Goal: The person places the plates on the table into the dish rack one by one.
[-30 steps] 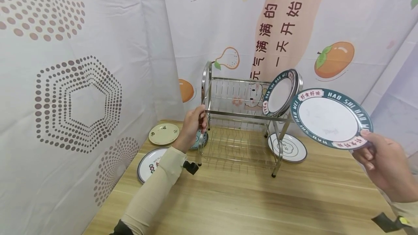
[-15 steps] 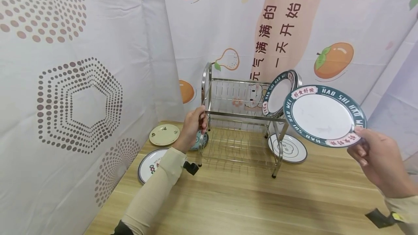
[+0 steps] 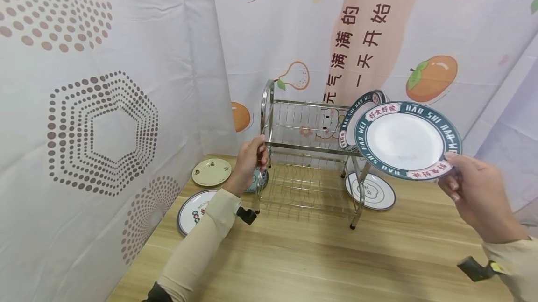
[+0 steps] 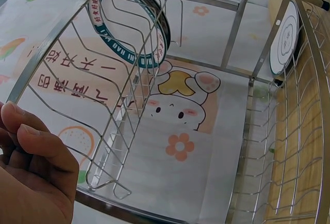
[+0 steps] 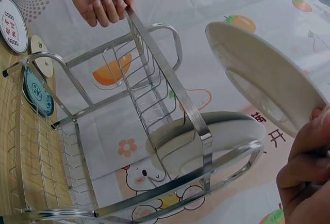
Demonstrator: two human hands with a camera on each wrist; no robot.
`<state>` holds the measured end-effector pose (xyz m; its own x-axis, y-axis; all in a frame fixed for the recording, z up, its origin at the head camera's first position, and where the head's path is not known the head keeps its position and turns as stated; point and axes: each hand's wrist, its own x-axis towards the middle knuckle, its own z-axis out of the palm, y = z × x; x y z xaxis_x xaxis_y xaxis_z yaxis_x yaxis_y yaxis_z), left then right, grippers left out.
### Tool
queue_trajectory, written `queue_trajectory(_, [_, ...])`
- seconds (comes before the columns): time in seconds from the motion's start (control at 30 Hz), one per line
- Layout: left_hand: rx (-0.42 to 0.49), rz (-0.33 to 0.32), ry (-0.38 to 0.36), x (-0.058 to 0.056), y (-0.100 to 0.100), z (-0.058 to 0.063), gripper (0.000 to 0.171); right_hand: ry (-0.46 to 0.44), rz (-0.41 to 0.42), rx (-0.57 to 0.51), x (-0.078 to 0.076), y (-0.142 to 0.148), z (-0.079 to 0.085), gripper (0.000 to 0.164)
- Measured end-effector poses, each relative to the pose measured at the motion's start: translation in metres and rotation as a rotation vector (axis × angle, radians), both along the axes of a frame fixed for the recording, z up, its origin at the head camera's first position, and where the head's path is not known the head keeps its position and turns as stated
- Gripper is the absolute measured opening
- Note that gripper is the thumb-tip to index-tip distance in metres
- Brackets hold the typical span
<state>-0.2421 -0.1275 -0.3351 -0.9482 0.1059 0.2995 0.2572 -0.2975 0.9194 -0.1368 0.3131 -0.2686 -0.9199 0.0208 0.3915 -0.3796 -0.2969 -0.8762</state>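
Note:
My right hand (image 3: pixel 479 190) pinches the lower right rim of a white plate (image 3: pixel 405 141) with a green lettered border. It holds the plate tilted in the air, in front of the right end of a two-tier metal dish rack (image 3: pixel 311 148). From the right wrist view, the plate's plain underside (image 5: pixel 263 74) shows, apart from the rack. More green-rimmed plates (image 4: pixel 129 28) stand leaning in the upper tier's right end. My left hand (image 3: pixel 248 162) grips the front left corner of the rack's upper tier, fingers curled by the bar; the exact contact is partly hidden.
On the wooden table (image 3: pixel 294 260) left of the rack lie a cream plate (image 3: pixel 211 172) and a white dark-rimmed plate (image 3: pixel 189 215). A teal plate (image 5: pixel 38 92) lies behind the left hand, and another white plate (image 3: pixel 376 190) beyond the rack's right leg. Printed curtains stand close behind.
My right hand has moved the held plate left and slightly up, so that it now overlaps the racked plates in the head view. The left hand keeps its place on the rack.

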Motion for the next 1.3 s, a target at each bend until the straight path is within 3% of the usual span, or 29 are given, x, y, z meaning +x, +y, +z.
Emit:
queue_trajectory(0.23, [0.002,0.007,0.002,0.001,0.0,0.0,0.043,0.024,-0.012,0.016,-0.008,-0.019,0.008,0.038])
queue_trajectory(0.6, [0.004,0.001,-0.001,0.002,0.0,0.001,0.044,-0.033,-0.162,0.188,-0.013,-0.035,0.015,0.048])
queue_trajectory(1.0, [-0.014,-0.006,0.01,0.001,0.0,-0.001,0.044,-0.006,-0.235,0.219,-0.022,-0.052,0.018,0.04])
queue_trajectory(1.13, [-0.028,-0.003,0.015,0.001,-0.001,-0.002,0.045,0.002,-0.323,0.313,-0.025,-0.058,0.019,0.039])
queue_trajectory(1.3, [-0.032,0.0,0.018,0.001,-0.001,-0.002,0.044,0.033,-0.536,0.577,-0.029,-0.068,0.023,0.044])
